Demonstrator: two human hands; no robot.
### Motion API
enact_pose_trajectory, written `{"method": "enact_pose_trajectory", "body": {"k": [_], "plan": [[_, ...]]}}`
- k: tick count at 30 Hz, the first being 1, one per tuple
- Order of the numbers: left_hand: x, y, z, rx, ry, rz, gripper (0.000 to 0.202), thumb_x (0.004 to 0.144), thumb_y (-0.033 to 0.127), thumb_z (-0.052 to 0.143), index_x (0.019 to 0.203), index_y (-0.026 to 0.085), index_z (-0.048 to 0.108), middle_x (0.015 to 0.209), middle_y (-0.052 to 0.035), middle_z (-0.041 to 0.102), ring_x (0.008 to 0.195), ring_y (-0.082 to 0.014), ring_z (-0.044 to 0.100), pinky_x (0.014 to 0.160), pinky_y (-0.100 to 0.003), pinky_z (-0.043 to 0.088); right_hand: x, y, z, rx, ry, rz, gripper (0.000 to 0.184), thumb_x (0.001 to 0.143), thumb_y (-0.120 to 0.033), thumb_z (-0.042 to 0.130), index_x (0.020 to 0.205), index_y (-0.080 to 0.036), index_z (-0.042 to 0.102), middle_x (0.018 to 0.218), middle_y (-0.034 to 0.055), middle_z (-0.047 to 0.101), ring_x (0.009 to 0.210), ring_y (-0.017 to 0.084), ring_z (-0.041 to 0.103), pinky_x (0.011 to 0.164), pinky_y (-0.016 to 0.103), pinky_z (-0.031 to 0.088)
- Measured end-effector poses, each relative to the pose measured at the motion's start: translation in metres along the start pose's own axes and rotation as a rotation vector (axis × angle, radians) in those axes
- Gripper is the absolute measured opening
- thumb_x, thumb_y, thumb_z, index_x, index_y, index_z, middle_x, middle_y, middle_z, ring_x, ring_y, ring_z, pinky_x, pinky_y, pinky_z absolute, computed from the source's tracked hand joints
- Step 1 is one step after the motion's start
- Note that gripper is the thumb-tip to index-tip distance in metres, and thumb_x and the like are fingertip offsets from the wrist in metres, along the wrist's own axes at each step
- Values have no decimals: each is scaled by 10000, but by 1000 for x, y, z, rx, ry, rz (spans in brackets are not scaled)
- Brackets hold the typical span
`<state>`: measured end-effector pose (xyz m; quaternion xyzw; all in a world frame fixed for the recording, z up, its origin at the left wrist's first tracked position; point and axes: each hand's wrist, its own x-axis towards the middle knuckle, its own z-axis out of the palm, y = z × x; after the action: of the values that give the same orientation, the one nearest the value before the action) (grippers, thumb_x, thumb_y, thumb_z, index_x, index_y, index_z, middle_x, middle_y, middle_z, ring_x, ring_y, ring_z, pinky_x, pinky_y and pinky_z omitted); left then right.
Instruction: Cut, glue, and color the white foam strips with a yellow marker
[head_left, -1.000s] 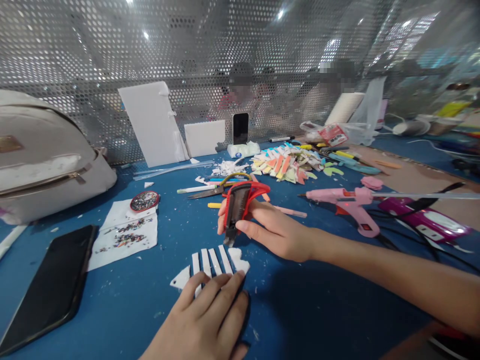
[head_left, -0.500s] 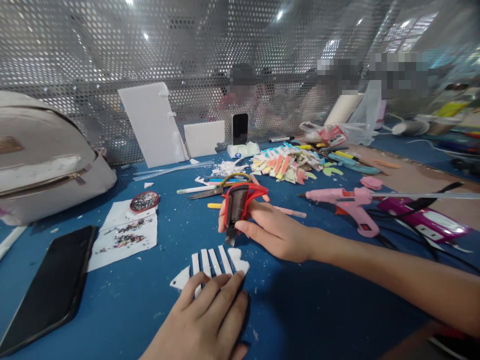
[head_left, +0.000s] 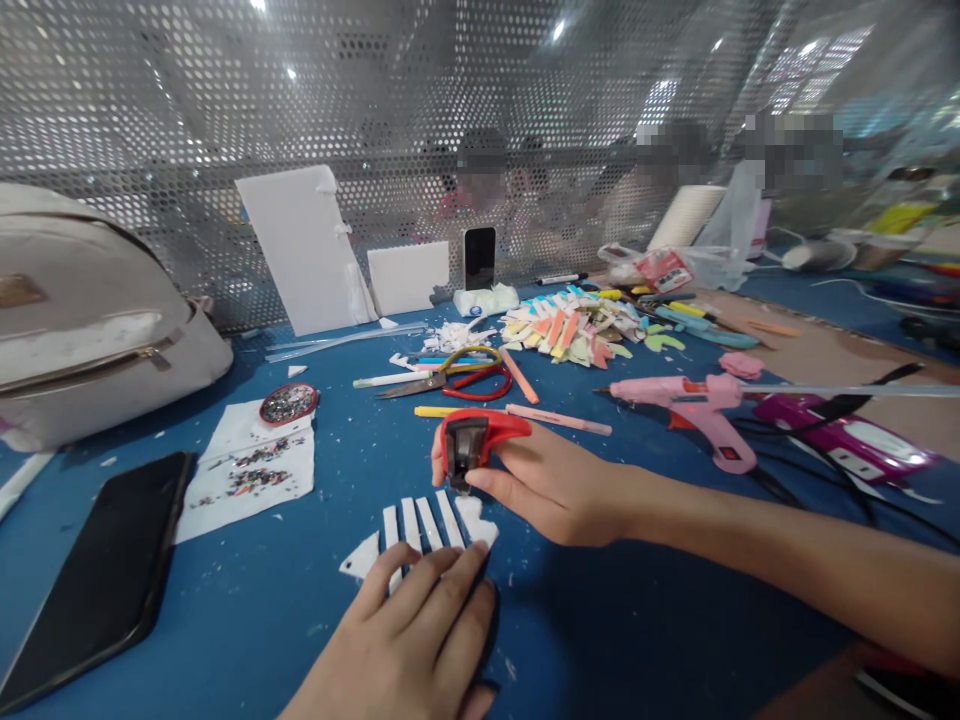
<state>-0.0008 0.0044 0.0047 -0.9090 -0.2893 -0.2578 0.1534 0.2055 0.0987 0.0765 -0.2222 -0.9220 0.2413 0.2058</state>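
A white fishbone-shaped foam cutout lies on the blue table, with a pointed head at its left, a notched tail at its right and thin ribs between. Over its lower part my left hand rests flat, fingers stretched out and hiding that side. My right hand is wrapped round a red utility knife. The knife's tip points down at the tail; whether it touches the foam I cannot tell. Just behind the knife are scissors with a yellow and a red handle loop.
A pink glue gun and a purple power strip with cables lie right. At left are a phone, a paper with sequins and a white backpack. Foam scraps, markers and white boards stand farther back.
My right hand has come down and nearer, bringing the utility knife to the tail of the foam cutout. The scissors' red loop shows now. My left hand stays put.
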Motion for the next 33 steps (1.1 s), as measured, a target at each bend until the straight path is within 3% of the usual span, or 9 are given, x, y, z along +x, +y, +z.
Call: {"method": "enact_pose_trajectory", "body": {"k": [5, 26, 33], "plan": [[-3, 1, -1, 5, 9, 0, 367, 1037, 457, 446, 1153, 210, 691, 1245, -17, 719, 1101, -171, 585, 994, -357, 318, 3, 4, -3, 41, 74, 10, 268, 1039, -223, 368, 1057, -139, 622, 1127, 133, 675, 1046, 234, 639, 951, 366, 486], [-2, 1, 1, -3, -10, 8, 381, 1064, 416, 398, 1162, 194, 693, 1251, -27, 711, 1133, -173, 568, 1026, -343, 307, 2, -4, -2, -27, -46, 27, 304, 1034, -249, 361, 1154, -101, 597, 1143, 189, 677, 1002, 276, 644, 905, 418, 497], [-5, 1, 2, -6, 1, 5, 376, 1059, 426, 412, 1170, 195, 686, 1252, -30, 711, 1133, -176, 564, 1021, -361, 301, 3, -2, -5, 8, -29, 11, 258, 1029, -233, 360, 1077, -144, 598, 1082, 142, 680, 984, 244, 634, 902, 392, 499]]}}
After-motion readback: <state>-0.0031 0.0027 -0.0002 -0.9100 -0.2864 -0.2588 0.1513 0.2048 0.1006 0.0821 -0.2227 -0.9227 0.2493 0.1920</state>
